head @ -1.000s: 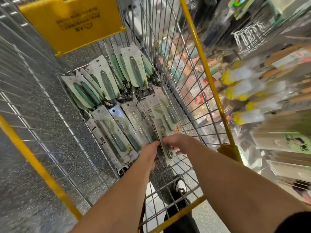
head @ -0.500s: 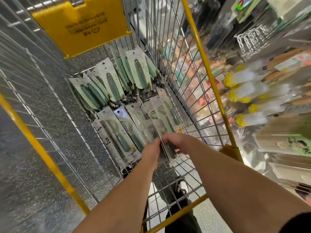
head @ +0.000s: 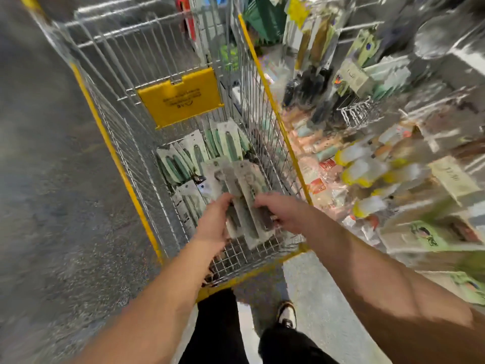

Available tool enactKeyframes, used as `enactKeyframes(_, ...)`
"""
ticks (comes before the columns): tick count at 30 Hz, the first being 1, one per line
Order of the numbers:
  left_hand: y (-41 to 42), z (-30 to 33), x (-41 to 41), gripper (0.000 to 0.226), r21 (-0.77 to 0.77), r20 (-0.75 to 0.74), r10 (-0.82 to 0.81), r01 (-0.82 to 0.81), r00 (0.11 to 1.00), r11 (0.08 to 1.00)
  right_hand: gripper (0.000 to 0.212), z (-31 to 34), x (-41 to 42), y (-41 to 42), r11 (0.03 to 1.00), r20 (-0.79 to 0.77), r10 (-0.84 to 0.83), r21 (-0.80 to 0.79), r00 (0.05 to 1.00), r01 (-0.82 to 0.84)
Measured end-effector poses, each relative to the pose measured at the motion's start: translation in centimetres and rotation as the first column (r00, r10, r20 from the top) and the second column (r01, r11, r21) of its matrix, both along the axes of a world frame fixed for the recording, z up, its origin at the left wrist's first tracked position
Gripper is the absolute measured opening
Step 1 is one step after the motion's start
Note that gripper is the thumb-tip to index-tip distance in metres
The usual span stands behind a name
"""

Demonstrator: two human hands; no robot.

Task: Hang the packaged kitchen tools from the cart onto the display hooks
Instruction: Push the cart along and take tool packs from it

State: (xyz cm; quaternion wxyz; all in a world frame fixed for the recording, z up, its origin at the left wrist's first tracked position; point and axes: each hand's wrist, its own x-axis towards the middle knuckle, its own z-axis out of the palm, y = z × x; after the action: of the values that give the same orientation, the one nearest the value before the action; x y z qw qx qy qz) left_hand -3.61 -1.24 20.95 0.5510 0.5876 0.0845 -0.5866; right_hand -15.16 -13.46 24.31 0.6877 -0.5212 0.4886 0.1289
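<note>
We see a small stack of packaged kitchen tools [head: 237,198] raised above the cart [head: 126,177] floor, near the cart's close end. Both hands hold it: left hand [head: 214,222] grips the left edge, right hand [head: 279,212] grips the right edge, fingers curled round the cards. Long axis runs away from us, hang-hole ends at the far end, tool heads toward our wrists. More packs [head: 194,156] lie flat deeper in the cart. Display hooks [head: 359,111] are off to the right, well apart from the stack and blurred. Right hand is nearer them; we judge the stack swings right next, hole ends leading.
</note>
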Motion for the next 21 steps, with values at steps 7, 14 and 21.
enactKeyframes(7, 0.4, 8.1, -6.6, 0.042, -0.058, 0.114, 0.175, -0.169, 0.978, 0.984, 0.018, 8.7, -6.1, 1.0, 0.989, 0.214, -0.137, -0.027, 0.967, 0.146)
enactKeyframes(14, 2.4, 16.4, -15.5, 0.034, -0.254, 0.066, 0.080, -0.061, 0.995, 0.965, 0.032, 15.0, -13.7, 3.8, 0.978, 0.209, -0.193, -0.044, 0.959, 0.206)
enactKeyframes(21, 5.2, 20.4, -21.0, 0.026, -0.206, 0.102, -0.064, 0.084, 0.993, 0.975, 0.018, 19.5, -22.5, 8.1, 0.937, 0.302, -0.280, -0.121, 0.911, 0.328)
